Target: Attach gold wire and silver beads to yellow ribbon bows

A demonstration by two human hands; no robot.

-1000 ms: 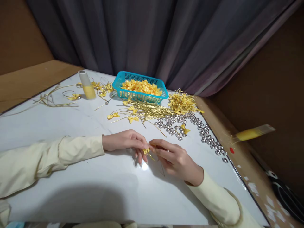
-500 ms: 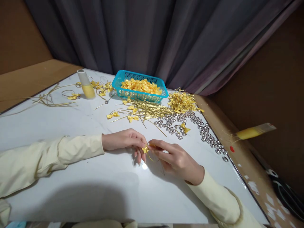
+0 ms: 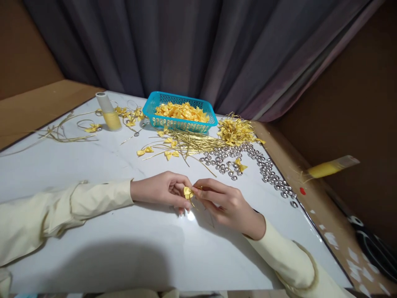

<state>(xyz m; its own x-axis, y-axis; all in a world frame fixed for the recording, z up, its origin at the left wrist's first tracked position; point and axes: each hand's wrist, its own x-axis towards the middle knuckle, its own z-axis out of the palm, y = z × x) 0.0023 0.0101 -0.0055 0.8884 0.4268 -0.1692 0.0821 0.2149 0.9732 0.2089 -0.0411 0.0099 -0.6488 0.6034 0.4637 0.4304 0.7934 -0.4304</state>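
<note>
Near the middle of the white table, a small yellow ribbon bow (image 3: 187,192) is held up between my two hands. My right hand (image 3: 228,203) pinches it at its right side, and thin gold cord trails below those fingers. My left hand (image 3: 164,188) curls around the bow's left side, index finger above and thumb below; its other fingers are partly hidden. Beyond my hands lie gold cords (image 3: 201,142), a few loose yellow bows (image 3: 145,151) and many small silver beads (image 3: 223,159).
A blue basket (image 3: 149,108) full of yellow bows stands at the back. Right of it is a pile of bows on gold cords (image 3: 236,130). A tube with yellow contents (image 3: 111,118) stands at the left; another yellow tube (image 3: 331,169) lies beyond the right edge, near scissors (image 3: 372,244).
My left thumb has moved down from the bow, and more of the bow now shows. My right hand keeps its pinch nearly in place. The view has shifted slightly.
</note>
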